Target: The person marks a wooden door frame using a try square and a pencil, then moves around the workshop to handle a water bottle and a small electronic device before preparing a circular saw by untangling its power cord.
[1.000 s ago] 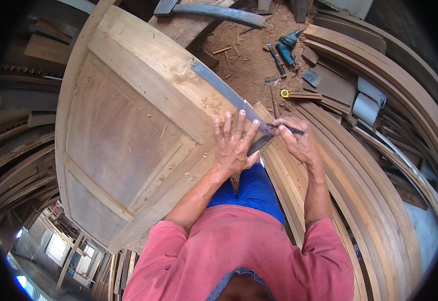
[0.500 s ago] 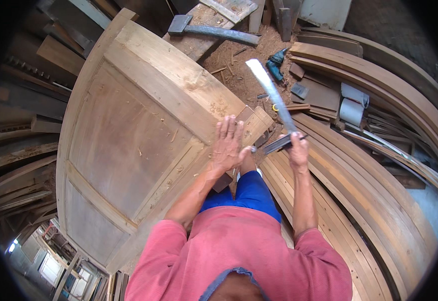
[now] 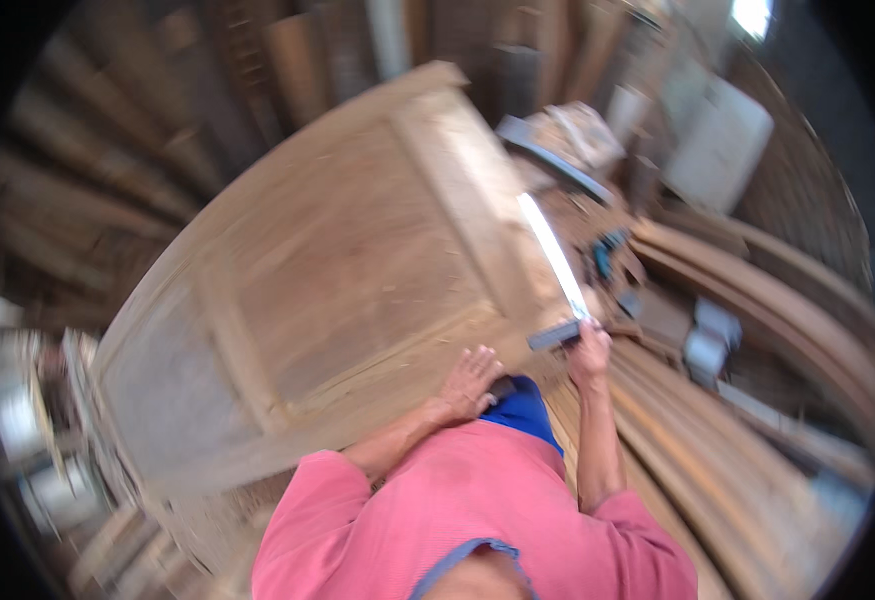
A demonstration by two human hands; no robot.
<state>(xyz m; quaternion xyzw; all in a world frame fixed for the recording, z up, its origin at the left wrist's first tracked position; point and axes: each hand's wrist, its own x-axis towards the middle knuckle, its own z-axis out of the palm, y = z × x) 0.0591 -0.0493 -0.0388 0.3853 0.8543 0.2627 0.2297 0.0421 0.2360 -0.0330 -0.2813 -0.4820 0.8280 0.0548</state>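
Note:
A panelled wooden door (image 3: 352, 240) lies at a slant in front of me, with wood shavings scattered on it. My left hand (image 3: 469, 385) rests on the door's near edge, fingers spread and holding nothing. Beyond the door's right end, my right hand (image 3: 587, 355) is closed around a try square (image 3: 554, 258) near its corner. The square's shiny steel blade points up and away, and its dark stock sticks out to the left. The whole view is smeared by motion, so fine detail is lost.
Past the door lies a grey long-handled hammer (image 3: 557, 160). A teal power drill (image 3: 607, 252) sits among shavings. Long curved timbers (image 3: 717, 440) are stacked on the right, and planks (image 3: 87, 190) stand at the far left. A pale board (image 3: 722, 140) leans at the back.
The view has swung, so the door appears turned and shifted. My left hand has slid back along the near edge toward me. The try square stays in my right hand.

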